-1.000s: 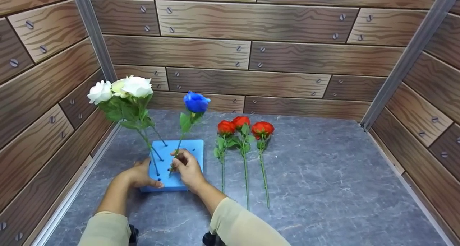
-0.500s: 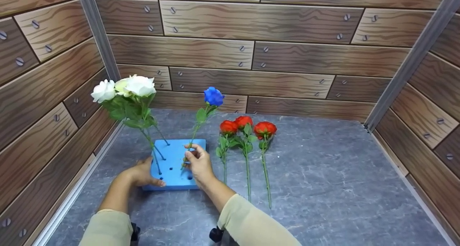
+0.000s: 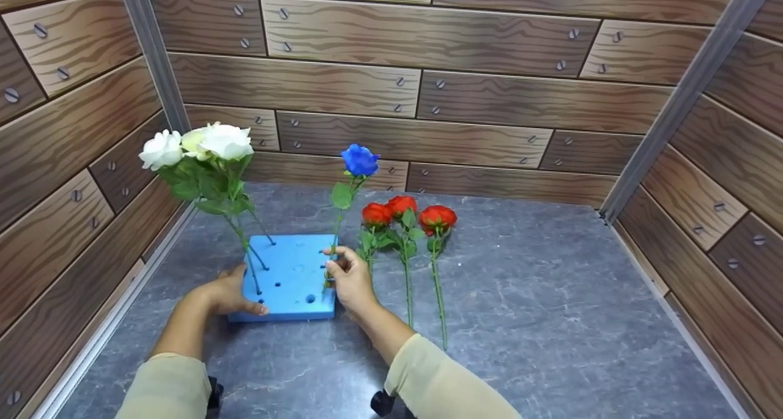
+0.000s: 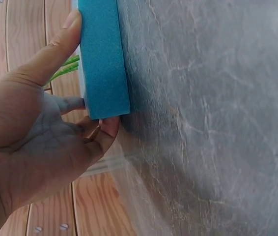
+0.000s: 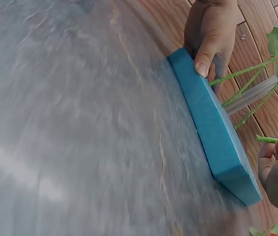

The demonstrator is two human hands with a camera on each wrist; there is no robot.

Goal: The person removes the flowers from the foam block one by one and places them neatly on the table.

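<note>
My right hand [image 3: 353, 282] pinches the stem of a blue artificial rose [image 3: 359, 160] above the right edge of a blue foam block [image 3: 287, 316]. In the right wrist view the stem's cut lower end [image 5: 271, 140] is free, apart from the block's top. My left hand [image 3: 226, 296] grips the block's left side; in the left wrist view its thumb lies on the top edge and curled fingers [image 4: 110, 129] hold the side. Several white roses [image 3: 225, 141] stand in holes along the block's left part, their stems leaning. Other holes [image 3: 310, 298] show in the top.
Red roses [image 3: 438, 218] lie on the grey marbled table [image 3: 520, 303] just right of the block, stems toward the front. Wood-patterned walls [image 3: 342, 88] enclose the back and both sides, with metal strips at the corners.
My right hand has carried the blue rose rightward, from over the block's middle to its right edge, uncovering holes. My left hand keeps its grip on the block. The head view has shifted slightly.
</note>
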